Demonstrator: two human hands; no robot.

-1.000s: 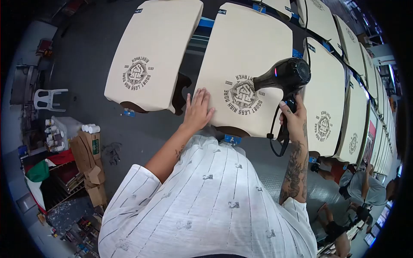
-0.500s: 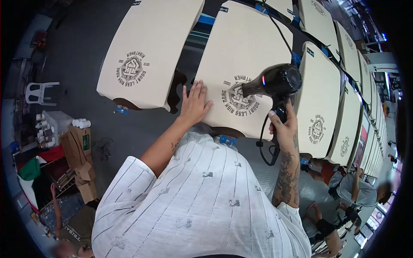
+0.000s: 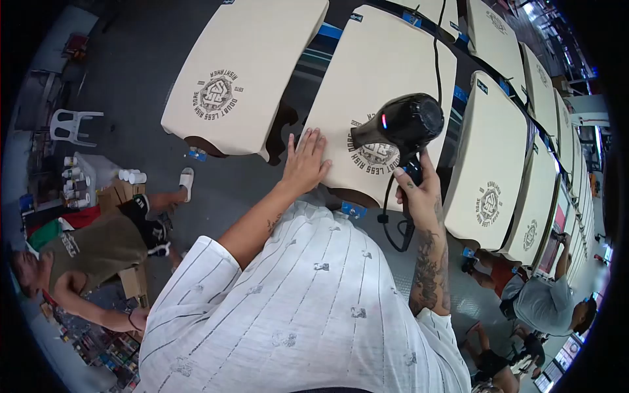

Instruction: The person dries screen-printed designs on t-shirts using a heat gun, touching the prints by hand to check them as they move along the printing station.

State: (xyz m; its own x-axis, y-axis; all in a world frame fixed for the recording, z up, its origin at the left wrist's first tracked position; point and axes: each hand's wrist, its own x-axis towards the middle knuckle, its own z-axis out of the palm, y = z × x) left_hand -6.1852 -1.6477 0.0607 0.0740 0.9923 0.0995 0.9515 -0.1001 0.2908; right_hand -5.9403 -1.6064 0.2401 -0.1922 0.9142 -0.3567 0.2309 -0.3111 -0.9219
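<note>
My right hand (image 3: 419, 185) is wrapped round the handle of a black hair dryer (image 3: 409, 123). Its nozzle points left, over the dark printed emblem (image 3: 379, 154) on a cream fabric panel (image 3: 386, 65), and covers part of the print. A small pink-red light glows on the dryer, and its cord runs up across the panel. My left hand (image 3: 306, 162) lies flat with fingers spread on the lower left edge of the same panel. A similar printed panel (image 3: 246, 59) is to the left.
More printed panels (image 3: 488, 157) stand in rows on the right. A co-worker (image 3: 98, 249) is at the lower left, near cardboard boxes (image 3: 133, 280) and white containers (image 3: 134, 176). Other people (image 3: 544, 301) are at the lower right. A white chair (image 3: 73, 126) stands far left.
The dryer and my right hand have moved left across the emblem. My left hand stays on the panel's edge. A co-worker has come into view at the lower left.
</note>
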